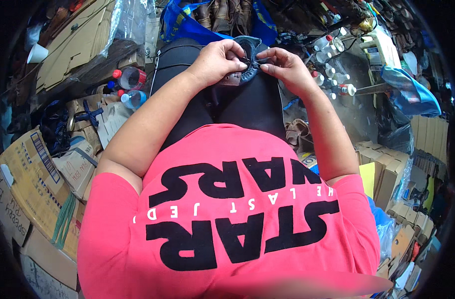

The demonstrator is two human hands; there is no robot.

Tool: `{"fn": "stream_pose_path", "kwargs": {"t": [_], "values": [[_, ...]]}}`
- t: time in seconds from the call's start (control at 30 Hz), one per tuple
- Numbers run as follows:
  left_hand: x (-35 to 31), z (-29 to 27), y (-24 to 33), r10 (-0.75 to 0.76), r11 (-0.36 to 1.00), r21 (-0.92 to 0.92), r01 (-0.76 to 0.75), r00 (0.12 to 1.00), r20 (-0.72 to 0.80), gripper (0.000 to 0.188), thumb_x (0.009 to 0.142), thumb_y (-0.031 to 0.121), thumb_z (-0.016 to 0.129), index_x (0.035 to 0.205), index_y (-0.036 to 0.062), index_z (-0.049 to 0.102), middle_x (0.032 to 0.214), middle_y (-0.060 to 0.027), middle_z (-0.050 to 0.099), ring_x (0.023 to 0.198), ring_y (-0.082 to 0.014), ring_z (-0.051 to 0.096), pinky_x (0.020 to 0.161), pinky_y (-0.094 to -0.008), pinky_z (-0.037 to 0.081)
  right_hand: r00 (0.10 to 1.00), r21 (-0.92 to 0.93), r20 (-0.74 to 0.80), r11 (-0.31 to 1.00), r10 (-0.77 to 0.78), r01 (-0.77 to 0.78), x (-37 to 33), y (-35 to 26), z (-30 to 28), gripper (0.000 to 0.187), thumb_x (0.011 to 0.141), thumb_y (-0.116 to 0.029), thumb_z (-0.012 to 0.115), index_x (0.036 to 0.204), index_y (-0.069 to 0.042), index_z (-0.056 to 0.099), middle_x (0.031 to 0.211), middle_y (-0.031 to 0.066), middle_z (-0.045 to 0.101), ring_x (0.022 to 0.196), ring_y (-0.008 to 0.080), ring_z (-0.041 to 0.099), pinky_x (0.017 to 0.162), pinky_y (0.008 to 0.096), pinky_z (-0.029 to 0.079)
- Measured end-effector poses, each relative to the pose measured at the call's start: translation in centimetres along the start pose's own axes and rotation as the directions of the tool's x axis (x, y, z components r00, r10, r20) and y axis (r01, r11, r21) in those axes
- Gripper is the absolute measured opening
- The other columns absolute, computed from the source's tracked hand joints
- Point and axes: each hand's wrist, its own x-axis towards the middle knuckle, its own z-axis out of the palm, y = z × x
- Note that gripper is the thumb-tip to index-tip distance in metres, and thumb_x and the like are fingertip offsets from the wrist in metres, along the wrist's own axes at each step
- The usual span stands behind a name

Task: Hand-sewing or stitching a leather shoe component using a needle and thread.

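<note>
On my lap, between my knees, rests a shoe with a dark blue-grey collar and a brown part at its near left. My left hand is closed in a pinch at the shoe's left side, over its opening. From the right, my right hand pinches a thin dark cord that runs across the opening between both hands. Whether it is a lace or sewing thread, I cannot tell. The fingertips partly cover the shoe.
A blue bag with brown shoes stands beyond my knees. Plastic bottles lie at left, and several small bottles stand at right. Cardboard boxes crowd the left side; more cartons are at right. A white cup sits far left.
</note>
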Motion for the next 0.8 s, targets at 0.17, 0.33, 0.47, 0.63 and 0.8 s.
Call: {"fn": "stream_pose_path", "kwargs": {"t": [0.17,0.33,0.47,0.63,0.8], "values": [[0.7,0.4,0.1,0.011,0.999,0.034,-0.011,1.000,-0.003,0.015,0.076,0.005,0.071,0.089,0.0018,0.064,0.078,-0.0004,0.061,0.071,-0.0076,0.057,0.067,-0.0230,0.048,0.999,-0.100,-0.039,0.995,0.005,-0.009,0.5,-1.8,0.6,0.016,0.079,-0.010,0.072,0.093,-0.004,0.068,0.077,-0.0020,0.061,0.070,0.0051,0.053,0.066,0.0207,0.044],[0.4,-1.2,0.5,0.248,0.888,0.400,-0.228,0.969,0.003,0.013,0.070,0.015,0.076,0.070,0.0045,0.068,0.079,-0.0048,0.059,0.084,-0.0160,0.056,0.077,-0.0308,0.044,0.991,-0.381,-0.042,0.919,-0.130,0.104,0.3,-1.7,-1.2,0.011,0.077,-0.008,0.075,0.078,-0.004,0.064,0.083,-0.0025,0.053,0.075,0.0062,0.053,0.069,0.0213,0.044],[-0.6,-1.6,0.2,0.107,0.976,0.191,-0.107,0.994,0.008,0.014,0.074,0.014,0.073,0.082,0.0035,0.068,0.077,-0.0048,0.059,0.072,-0.0158,0.058,0.069,-0.0294,0.046,0.999,-0.079,0.015,0.996,0.045,-0.043,0.0,-0.3,-2.6,0.017,0.079,-0.010,0.074,0.088,-0.004,0.062,0.087,-0.0028,0.053,0.079,0.0055,0.052,0.071,0.0203,0.043],[-0.4,-1.1,3.0,0.111,0.774,0.613,-0.160,0.987,0.117,0.018,0.084,0.015,0.061,0.097,0.0023,0.064,0.081,-0.0114,0.066,0.076,-0.0219,0.063,0.070,-0.0328,0.049,0.999,-0.101,0.031,0.994,0.035,-0.032,-1.1,1.2,-2.7,0.018,0.081,-0.014,0.072,0.093,-0.005,0.062,0.094,-0.0030,0.051,0.088,0.0075,0.052,0.080,0.0222,0.042],[-0.1,-1.3,3.3,0.139,0.741,0.636,-0.216,0.976,0.169,0.017,0.086,0.015,0.059,0.097,0.0030,0.063,0.085,-0.0148,0.066,0.080,-0.0262,0.064,0.072,-0.0344,0.049,0.985,0.061,0.134,0.991,0.111,-0.120,-3.5,-1.2,-4.1,0.016,0.085,-0.019,0.067,0.086,-0.005,0.060,0.090,-0.0030,0.050,0.087,0.0065,0.049,0.081,0.0220,0.039]]}}
